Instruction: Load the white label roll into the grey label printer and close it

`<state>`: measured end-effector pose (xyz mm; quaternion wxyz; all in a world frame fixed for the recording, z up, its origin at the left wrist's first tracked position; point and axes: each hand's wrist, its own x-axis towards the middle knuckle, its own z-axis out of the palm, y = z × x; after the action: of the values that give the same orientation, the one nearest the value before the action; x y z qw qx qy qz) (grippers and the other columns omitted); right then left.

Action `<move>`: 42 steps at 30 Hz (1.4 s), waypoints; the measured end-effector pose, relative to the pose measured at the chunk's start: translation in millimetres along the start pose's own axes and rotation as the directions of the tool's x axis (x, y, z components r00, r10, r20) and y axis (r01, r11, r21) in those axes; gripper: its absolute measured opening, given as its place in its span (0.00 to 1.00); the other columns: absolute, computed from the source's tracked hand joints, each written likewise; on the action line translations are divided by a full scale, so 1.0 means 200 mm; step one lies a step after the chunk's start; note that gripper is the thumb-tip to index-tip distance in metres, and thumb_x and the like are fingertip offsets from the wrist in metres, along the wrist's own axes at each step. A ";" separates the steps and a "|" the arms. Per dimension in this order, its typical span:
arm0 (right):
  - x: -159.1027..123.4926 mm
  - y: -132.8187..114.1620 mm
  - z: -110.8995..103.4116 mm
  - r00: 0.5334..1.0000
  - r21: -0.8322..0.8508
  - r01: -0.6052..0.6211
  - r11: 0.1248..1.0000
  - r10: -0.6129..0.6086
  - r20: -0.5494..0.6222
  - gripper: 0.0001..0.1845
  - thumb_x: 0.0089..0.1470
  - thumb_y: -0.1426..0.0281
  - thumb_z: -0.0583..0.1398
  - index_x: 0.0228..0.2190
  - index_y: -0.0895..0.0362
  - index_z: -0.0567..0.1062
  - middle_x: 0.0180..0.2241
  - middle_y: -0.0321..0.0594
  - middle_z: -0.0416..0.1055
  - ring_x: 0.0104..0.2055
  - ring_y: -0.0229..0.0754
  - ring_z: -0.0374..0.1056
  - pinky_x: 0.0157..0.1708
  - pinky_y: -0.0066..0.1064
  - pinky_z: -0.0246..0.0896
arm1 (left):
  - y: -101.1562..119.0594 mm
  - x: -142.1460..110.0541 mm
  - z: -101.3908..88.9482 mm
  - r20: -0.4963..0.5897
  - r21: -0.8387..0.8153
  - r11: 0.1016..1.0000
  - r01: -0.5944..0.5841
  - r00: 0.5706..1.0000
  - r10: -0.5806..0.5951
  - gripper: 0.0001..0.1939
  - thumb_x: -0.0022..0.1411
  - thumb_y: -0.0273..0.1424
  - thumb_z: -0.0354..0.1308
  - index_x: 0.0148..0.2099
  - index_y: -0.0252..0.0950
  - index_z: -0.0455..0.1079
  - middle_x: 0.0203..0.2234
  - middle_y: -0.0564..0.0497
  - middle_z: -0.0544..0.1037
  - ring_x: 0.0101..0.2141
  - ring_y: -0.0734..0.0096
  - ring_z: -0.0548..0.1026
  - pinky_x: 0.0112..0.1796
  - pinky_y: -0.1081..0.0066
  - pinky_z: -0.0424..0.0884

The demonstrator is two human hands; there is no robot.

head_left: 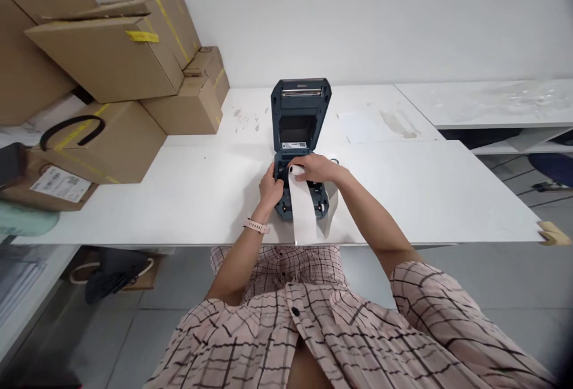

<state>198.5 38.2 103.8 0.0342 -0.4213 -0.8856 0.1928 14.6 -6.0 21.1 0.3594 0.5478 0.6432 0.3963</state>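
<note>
A dark grey label printer (280,201) sits on the white table with its lid (301,111) raised toward the wall. My right hand (317,168) is closed around a small roll of white label paper (295,169), holding it inside the printer's open body. From the roll, a strip of paper (304,213) runs toward me over the printer's front to the table edge. My left hand (270,187) grips the printer's left side, its thumb over the rim and the other fingers partly hidden. Another pale strip (332,207) hangs at the printer's right side.
Several cardboard boxes (111,61) are stacked on the left of the white table (403,198), against the wall. A black curved strap (71,123) lies over one box. Clear plastic (505,99) covers the counter at the back right. A tape-like tan piece (554,234) is at the right corner.
</note>
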 end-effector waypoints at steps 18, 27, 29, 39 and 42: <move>-0.49 -0.20 0.40 0.934 0.084 0.096 0.992 -0.061 -0.352 0.19 0.71 0.68 0.53 0.56 0.53 0.79 0.62 0.46 0.75 0.67 0.56 0.68 0.65 0.59 0.66 | -0.01 -0.02 0.02 0.063 -0.218 0.976 0.008 0.998 0.006 0.42 0.60 0.25 0.56 0.76 0.40 0.54 0.69 0.45 0.69 0.67 0.54 0.68 0.66 0.56 0.66; -0.55 -0.27 0.48 0.904 0.131 0.067 0.989 -0.004 -0.427 0.19 0.71 0.66 0.55 0.57 0.50 0.78 0.63 0.43 0.74 0.68 0.57 0.67 0.67 0.64 0.63 | -0.02 -0.02 0.03 0.105 -0.287 0.958 0.000 0.994 0.031 0.42 0.64 0.31 0.62 0.76 0.41 0.52 0.71 0.42 0.65 0.69 0.54 0.66 0.67 0.57 0.63; -0.55 -0.27 0.49 0.901 0.142 0.081 0.986 -0.011 -0.434 0.18 0.71 0.66 0.56 0.57 0.48 0.78 0.62 0.41 0.75 0.67 0.56 0.68 0.66 0.64 0.64 | -0.04 0.00 0.03 0.100 -0.297 0.955 -0.013 0.994 0.045 0.42 0.63 0.32 0.63 0.75 0.41 0.53 0.71 0.41 0.66 0.68 0.53 0.66 0.67 0.56 0.64; -0.43 0.01 0.12 0.573 0.493 0.233 0.838 0.292 -0.766 0.23 0.67 0.47 0.58 0.57 0.42 0.77 0.60 0.39 0.76 0.65 0.52 0.71 0.65 0.56 0.66 | -0.05 -0.27 0.00 0.130 -0.328 0.943 0.060 0.991 -0.018 0.59 0.54 0.50 0.73 0.78 0.51 0.43 0.77 0.44 0.51 0.75 0.41 0.49 0.71 0.44 0.53; -0.12 0.28 -0.16 0.537 0.575 0.252 0.778 0.382 -0.752 0.38 0.64 0.35 0.45 0.64 0.39 0.68 0.68 0.38 0.66 0.72 0.54 0.60 0.67 0.59 0.60 | -0.06 -0.44 -0.03 0.196 -0.329 0.937 0.115 0.979 -0.051 0.64 0.52 0.50 0.74 0.79 0.51 0.38 0.77 0.42 0.50 0.74 0.39 0.51 0.69 0.44 0.59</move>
<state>262.1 61.0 115.8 0.5838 -0.4586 -0.6221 0.2486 17.0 -95.6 16.1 0.5226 0.4844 0.5522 0.4329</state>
